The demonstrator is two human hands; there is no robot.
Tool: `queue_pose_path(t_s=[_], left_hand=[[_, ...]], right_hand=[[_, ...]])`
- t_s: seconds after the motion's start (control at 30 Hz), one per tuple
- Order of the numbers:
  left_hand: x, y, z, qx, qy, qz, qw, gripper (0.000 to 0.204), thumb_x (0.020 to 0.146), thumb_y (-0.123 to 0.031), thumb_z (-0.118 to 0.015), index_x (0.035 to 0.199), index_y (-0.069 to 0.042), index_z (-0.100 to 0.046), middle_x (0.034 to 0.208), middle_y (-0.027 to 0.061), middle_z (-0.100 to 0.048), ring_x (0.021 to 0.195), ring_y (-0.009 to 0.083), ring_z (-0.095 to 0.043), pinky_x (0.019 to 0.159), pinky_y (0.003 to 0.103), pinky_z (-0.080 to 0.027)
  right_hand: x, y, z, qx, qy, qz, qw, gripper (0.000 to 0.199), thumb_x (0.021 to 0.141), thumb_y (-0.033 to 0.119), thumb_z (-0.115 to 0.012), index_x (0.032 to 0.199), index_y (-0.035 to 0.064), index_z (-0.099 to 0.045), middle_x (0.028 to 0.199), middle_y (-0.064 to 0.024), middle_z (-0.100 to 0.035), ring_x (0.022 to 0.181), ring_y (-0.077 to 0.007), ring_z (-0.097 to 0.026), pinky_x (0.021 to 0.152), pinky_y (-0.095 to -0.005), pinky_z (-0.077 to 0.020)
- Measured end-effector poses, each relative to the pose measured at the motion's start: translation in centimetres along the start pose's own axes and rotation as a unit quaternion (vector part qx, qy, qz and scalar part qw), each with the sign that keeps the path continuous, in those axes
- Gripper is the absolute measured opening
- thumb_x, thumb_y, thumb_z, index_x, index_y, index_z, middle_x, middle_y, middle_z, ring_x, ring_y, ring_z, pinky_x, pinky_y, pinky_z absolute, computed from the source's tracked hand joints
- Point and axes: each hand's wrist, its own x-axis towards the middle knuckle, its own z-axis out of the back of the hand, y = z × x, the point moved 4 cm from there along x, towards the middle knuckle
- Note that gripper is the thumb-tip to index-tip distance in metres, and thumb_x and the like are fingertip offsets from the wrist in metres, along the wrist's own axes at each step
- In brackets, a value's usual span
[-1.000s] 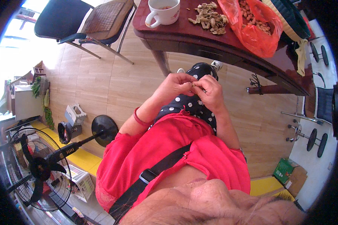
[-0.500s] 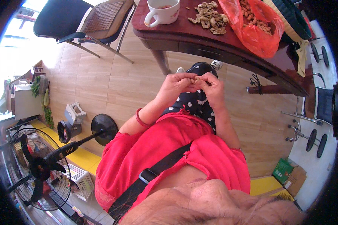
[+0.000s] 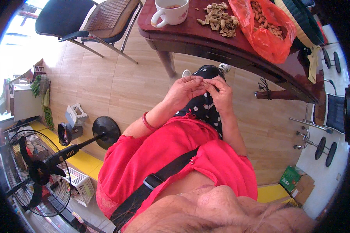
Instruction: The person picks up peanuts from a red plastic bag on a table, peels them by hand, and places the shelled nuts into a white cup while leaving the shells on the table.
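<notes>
In front of my lap, my left hand (image 3: 186, 91) and my right hand (image 3: 219, 93) meet at the fingertips. Pinched between them is a small pale peanut (image 3: 203, 82), mostly hidden by the fingers. The left palm is turned partly up with its fingers loosely curled; thumb and forefinger of the right hand press together. Beyond them on the dark red table (image 3: 159, 35) lies a pile of peanut shells (image 3: 221, 20). To its right, a red plastic bag (image 3: 270, 48) sits open with peanuts (image 3: 265, 24) inside. A white mug (image 3: 174, 14) with small reddish contents stands left of the shells.
Two chairs (image 3: 107, 17) stand at the far left. A black standing fan (image 3: 41, 173) is at the near left, beside a white basket (image 3: 81, 186) and a small stool (image 3: 77, 115). Green and brown boxes (image 3: 293, 179) rest by the right wall.
The left fingers have loosened and spread a little, and the palm shows more. The right hand still pinches near the left fingertips. The view has shifted slightly.
</notes>
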Motion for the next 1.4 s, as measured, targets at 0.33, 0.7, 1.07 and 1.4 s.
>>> queue_pose_path(t_s=[0.33,0.7,1.07,1.4], left_hand=[[0.6,0.7,0.9,-0.096,0.031,0.026,0.995,0.031,0.093,-0.022,-0.042,0.106,0.004,-0.054,0.104,0.0152,-0.059,0.098,0.0244,-0.057,0.09,0.038,-0.045],[0.5,1.2,1.6,-0.043,0.038,0.024,0.998,0.034,0.096,-0.026,-0.039,0.108,0.001,-0.053,0.1,0.0106,-0.059,0.093,0.0205,-0.058,0.086,0.034,-0.046],[-0.1,0.5,1.3,-0.032,0.017,0.041,0.999,0.02,0.091,-0.007,-0.041,0.103,0.005,-0.052,0.099,0.0131,-0.059,0.095,0.0226,-0.059,0.084,0.032,-0.049],[-1.9,-9.7,-5.0,0.284,0.036,-0.229,0.93,0.018,0.091,-0.004,-0.046,0.102,0.004,-0.058,0.097,0.0125,-0.063,0.089,0.02,-0.062,0.079,0.03,-0.051]], right_hand=[[0.2,1.1,0.0,-0.034,-0.01,-0.022,0.999,0.015,0.08,0.008,-0.064,0.093,0.0014,-0.062,0.083,-0.0055,-0.055,0.074,-0.0162,-0.057,0.067,-0.0263,-0.0463],[0.6,1.6,-1.4,-0.264,0.077,0.093,0.957,0.015,0.073,0.005,-0.061,0.088,0.0021,-0.059,0.083,-0.0116,-0.055,0.079,-0.0291,-0.056,0.068,-0.0362,-0.046],[1.8,1.9,-1.1,-0.129,-0.009,0.036,0.991,0.012,0.075,0.005,-0.062,0.085,0.0011,-0.056,0.078,-0.0108,-0.052,0.068,-0.0249,-0.057,0.061,-0.0333,-0.0476],[14.3,10.5,3.1,-0.348,-0.195,0.254,0.881,0.029,0.074,0.013,-0.066,0.099,0.0027,-0.055,0.095,-0.0134,-0.053,0.09,-0.0309,-0.052,0.079,-0.0394,-0.0439]])
